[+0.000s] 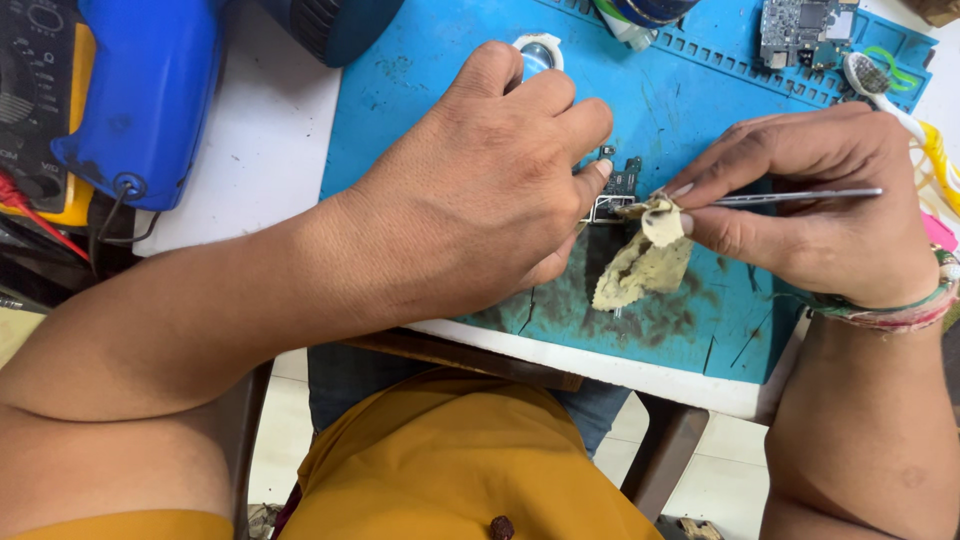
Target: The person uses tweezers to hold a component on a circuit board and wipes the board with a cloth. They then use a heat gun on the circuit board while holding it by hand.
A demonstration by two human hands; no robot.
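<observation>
My left hand [490, 190] rests knuckles-up on a blue work mat [660, 110], its fingertips pinning a small dark circuit board [622, 183]. My right hand [815, 205] grips metal tweezers [800, 196] together with a crumpled beige cloth [648, 255]. The cloth is pressed against the board's edge right beside my left fingertips. Most of the board is hidden under my left fingers.
A blue hot-air tool [150, 90] and a yellow-edged meter [45, 90] lie at the left on the white table [260, 150]. Another circuit board [800, 30] and a brush [875, 85] sit at the mat's far right. The mat's front is stained dark and cut.
</observation>
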